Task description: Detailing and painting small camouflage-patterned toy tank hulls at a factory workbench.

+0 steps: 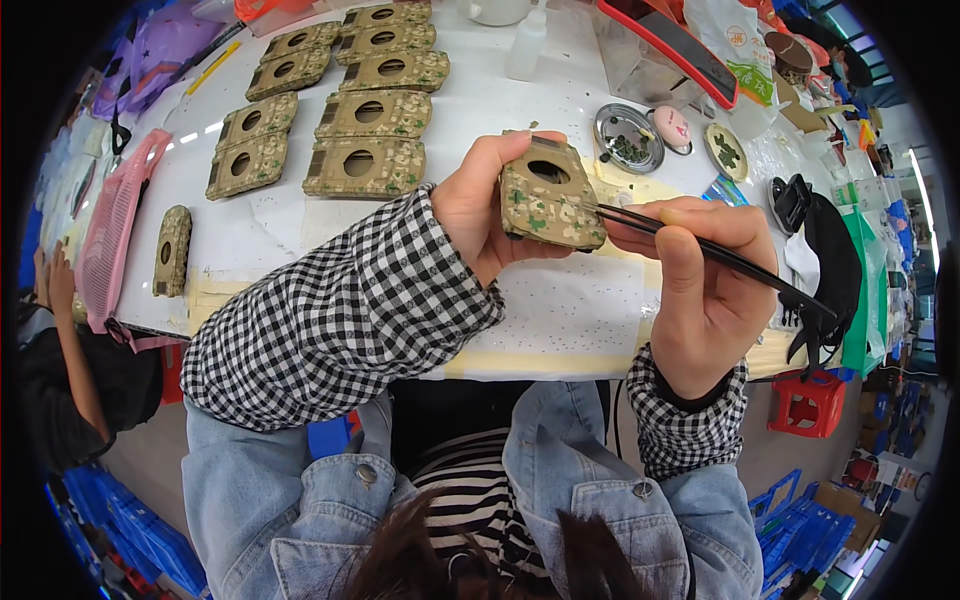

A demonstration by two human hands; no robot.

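My left hand [468, 205] grips a camouflage-painted toy tank hull [553, 212] with a round hole in its top, tilted above the table's front part. In my right hand [708, 285] are slim black tweezers [745, 266], held like a pen. Their tips meet the hull's right side near its lower corner. Whether a small piece sits between the tips is too small to tell. More matching hulls [395, 178] lie in columns at the far left of my hands. A single hull [174, 250] stands apart, near the table's left front.
Behind my right hand stand a round metal dish [653, 155] with small dark green pieces, a pink round object [671, 125] and another dish of green pieces [727, 150]. A white bottle [526, 45] and red-edged phone [690, 55] are farther back. Left: a pink mesh basket [125, 225], another person's arm [78, 340].
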